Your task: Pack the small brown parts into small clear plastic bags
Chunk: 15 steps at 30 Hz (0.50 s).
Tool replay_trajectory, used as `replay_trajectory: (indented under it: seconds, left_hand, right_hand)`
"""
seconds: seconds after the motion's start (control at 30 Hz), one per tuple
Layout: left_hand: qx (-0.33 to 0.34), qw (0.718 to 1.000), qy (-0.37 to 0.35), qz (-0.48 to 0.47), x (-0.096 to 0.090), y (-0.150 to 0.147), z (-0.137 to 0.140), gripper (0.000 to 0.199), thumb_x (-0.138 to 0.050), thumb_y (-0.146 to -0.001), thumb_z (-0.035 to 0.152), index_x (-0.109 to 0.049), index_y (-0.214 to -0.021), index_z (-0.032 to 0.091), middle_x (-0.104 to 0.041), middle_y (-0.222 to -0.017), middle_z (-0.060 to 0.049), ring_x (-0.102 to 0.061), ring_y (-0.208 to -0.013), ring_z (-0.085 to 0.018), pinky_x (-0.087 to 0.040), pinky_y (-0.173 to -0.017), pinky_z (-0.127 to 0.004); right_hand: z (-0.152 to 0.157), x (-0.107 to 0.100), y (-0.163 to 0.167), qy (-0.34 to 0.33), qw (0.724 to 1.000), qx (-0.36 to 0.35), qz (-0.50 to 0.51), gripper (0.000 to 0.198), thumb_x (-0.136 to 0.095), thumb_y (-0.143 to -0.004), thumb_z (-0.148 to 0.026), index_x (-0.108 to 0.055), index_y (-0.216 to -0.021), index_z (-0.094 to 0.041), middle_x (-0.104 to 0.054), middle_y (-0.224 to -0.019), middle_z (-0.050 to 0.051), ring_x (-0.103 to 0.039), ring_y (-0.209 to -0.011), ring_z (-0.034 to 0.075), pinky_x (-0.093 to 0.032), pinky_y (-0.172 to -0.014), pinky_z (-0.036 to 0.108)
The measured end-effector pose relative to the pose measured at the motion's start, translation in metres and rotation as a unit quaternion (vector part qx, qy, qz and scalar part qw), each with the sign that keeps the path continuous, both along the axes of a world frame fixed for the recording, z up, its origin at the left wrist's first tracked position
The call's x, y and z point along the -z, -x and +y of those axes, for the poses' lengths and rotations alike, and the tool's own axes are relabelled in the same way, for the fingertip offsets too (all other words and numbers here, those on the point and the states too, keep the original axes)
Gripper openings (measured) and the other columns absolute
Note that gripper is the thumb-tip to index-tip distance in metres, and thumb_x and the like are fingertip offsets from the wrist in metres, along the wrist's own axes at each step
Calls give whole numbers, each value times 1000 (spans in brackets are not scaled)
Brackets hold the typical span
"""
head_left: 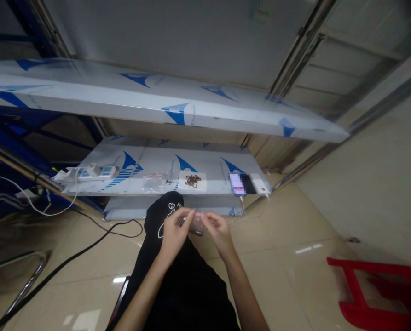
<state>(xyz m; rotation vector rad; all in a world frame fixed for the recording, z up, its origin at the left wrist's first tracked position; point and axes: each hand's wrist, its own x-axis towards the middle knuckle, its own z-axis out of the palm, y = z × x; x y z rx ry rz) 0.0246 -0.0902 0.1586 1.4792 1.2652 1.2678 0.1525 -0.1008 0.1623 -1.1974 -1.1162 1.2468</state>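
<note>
Above my lap, a small clear plastic bag is stretched between both hands, with something small and dark at its bottom. My left hand pinches the bag's upper left edge between thumb and fingers. On the opposite side, my right hand is closed on the top edge near the corner. Just beyond them on the lower shelf, a heap of small brown pieces lies on a white sheet. Left of the sheet is a clear plastic packet, with a few brown bits beside it.
A phone and a white device with cables lie at the shelf's right end. A power strip sits at its left. Overhead juts a film-covered upper shelf. A red stool stands right; a black cable crosses left.
</note>
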Motion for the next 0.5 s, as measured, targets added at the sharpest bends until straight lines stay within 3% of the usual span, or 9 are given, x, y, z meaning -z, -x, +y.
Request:
replay_trajectory:
  seconds: [0.2,0.37,0.5]
  left_hand:
    - [-4,1000,26,-2,6,3,13,23,-55,-76,34,-64,-70,14,-64,-68,-2,-58,-66,-14,-44,-64,-21]
    - [14,996,88,-17,19,8,29,32,-54,-76,41,-64,-64,13,-60,-57,-1,-52,-53,-12,-40,-52,-20]
    - [38,992,120,-11,36,13,39,41,-50,-78,44,-60,-51,14,-52,-43,1,-48,-45,-11,-39,-49,-20]
  right_hand:
    - [15,6,3,30,999,16,6,25,-56,-76,-38,-65,-68,-17,-64,-65,2,-56,-59,13,-44,-55,23]
    - [28,14,7,53,998,43,-8,27,-59,-72,-42,-65,-67,-16,-58,-54,-1,-50,-50,12,-40,-49,22]
    - [39,21,5,54,998,26,-35,25,-63,-69,-41,-67,-70,-17,-63,-63,3,-54,-55,14,-43,-53,24]
